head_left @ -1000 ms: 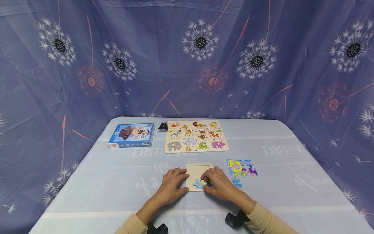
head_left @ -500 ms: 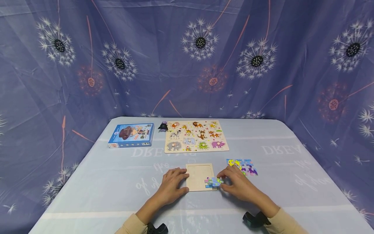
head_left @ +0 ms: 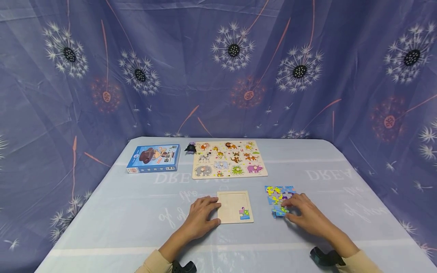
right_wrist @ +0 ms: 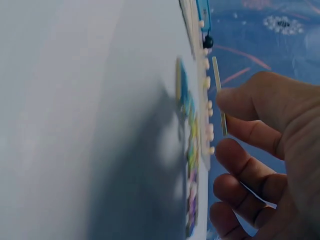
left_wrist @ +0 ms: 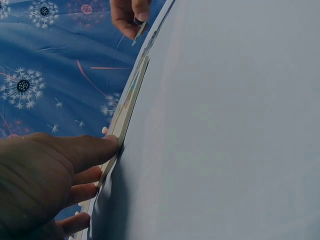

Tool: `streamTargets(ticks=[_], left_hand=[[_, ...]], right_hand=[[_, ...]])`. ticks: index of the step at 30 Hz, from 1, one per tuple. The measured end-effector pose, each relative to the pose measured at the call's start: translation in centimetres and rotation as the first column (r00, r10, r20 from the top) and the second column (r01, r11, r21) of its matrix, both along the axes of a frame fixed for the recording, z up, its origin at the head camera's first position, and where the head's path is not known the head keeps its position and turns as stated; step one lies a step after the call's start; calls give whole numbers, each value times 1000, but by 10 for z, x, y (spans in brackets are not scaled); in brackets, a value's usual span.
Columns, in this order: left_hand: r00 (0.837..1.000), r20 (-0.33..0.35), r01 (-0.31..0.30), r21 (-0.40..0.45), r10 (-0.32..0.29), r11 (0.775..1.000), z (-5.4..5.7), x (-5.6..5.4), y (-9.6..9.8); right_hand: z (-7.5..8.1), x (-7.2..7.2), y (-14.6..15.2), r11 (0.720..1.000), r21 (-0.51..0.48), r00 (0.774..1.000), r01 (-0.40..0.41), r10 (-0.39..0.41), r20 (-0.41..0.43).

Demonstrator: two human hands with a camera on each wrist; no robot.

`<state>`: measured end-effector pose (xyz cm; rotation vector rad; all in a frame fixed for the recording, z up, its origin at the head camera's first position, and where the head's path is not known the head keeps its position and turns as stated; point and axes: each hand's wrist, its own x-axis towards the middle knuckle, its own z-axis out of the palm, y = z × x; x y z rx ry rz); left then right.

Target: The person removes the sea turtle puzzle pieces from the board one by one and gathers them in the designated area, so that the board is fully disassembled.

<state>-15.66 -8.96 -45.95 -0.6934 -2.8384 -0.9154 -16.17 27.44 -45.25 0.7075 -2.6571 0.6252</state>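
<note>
In the head view my right hand pinches a blue-green jigsaw piece between thumb and fingers. The right wrist view shows this jigsaw piece edge-on, raised off the table. It hangs over a loose blue piece, partly hidden beneath it. Just beyond lies a group of jigsaw pieces in yellow, blue and purple, partly covered by my fingers. My left hand touches the left edge of a square wooden puzzle tray, its fingers fairly straight. One jigsaw piece lies in the tray's near right corner.
Behind the tray lies a wooden animal knob puzzle. A small black figure sits at its far left corner. Further left is a blue box. A dandelion-patterned curtain hangs behind the table.
My right hand has moved right from the tray to above the loose pieces, carrying the jigsaw piece out. One piece stays in the tray's corner. The left hand has kept its place.
</note>
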Motion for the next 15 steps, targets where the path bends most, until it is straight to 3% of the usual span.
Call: streamTargets(ticks=[15], left_hand=[[1000, -2, 1, -3, -1, 1000, 0, 0, 0]], right_hand=[[-10, -2, 25, 999, -3, 999, 49, -49, 16]])
